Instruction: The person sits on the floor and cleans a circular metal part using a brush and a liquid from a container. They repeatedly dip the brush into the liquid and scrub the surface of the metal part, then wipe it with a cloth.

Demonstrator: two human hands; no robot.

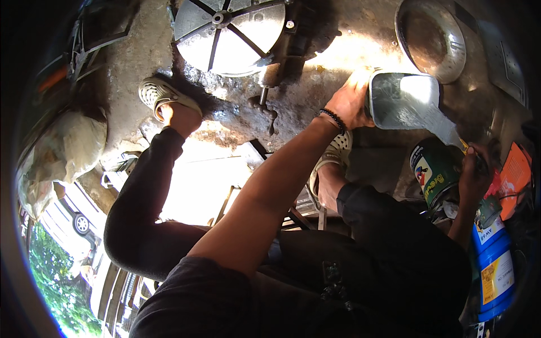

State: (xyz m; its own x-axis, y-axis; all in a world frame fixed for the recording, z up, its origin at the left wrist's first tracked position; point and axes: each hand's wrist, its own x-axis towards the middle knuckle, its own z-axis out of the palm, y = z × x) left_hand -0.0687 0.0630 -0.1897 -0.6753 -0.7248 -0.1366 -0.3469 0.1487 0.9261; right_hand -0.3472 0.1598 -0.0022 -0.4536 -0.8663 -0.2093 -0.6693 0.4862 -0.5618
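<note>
My left hand [350, 102] is closed on the left side of a grey, rectangular open container [394, 107], tilted so that its inside shows with a bright glare. At the right, my right hand [476, 167] grips a yellow-handled tool [448, 130], whose pale grey, blurred end reaches the container's lower right corner. Whether it is a brush or a scraper I cannot make out. Just left of that hand is a dark green tin [433, 172], lying tilted.
A slotted round metal plate [248, 42] is at the far middle, beside a metal shaft with a handle [265, 101]. A round metal basin [431, 42] lies far right. Blue containers [493, 304] and an orange sheet [514, 174] are at the right edge; a plastic bag [70, 146] lies left.
</note>
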